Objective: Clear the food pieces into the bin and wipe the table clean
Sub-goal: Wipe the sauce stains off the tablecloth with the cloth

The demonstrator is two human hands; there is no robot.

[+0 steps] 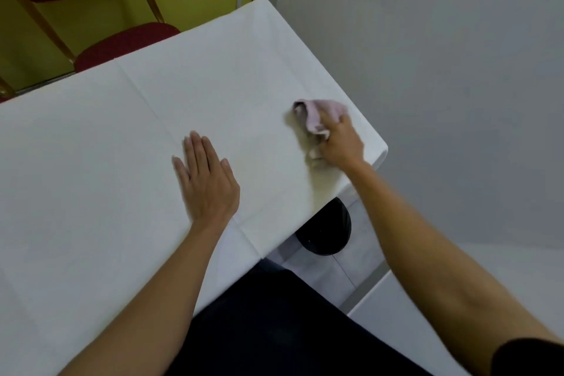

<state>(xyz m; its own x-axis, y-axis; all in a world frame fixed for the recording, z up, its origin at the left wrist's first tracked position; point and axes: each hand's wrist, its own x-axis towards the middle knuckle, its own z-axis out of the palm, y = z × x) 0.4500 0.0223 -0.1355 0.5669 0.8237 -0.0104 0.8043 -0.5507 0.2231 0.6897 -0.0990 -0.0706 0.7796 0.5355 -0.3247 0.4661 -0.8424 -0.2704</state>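
A table (91, 162) covered with a white cloth fills the left and middle of the view. My right hand (340, 143) grips a crumpled pink wiping cloth (317, 114) and presses it on the tabletop near the right edge. My left hand (206, 180) lies flat on the table, palm down, fingers apart, holding nothing. A black bin (328, 232) stands on the floor below the table's right edge, partly hidden by the tablecloth. I see no food pieces on the table.
Two red-cushioned chairs (122, 43) with gold frames stand beyond the table's far side, against a yellow wall. A grey-white wall runs close along the right of the table. My dark clothing shows at the bottom.
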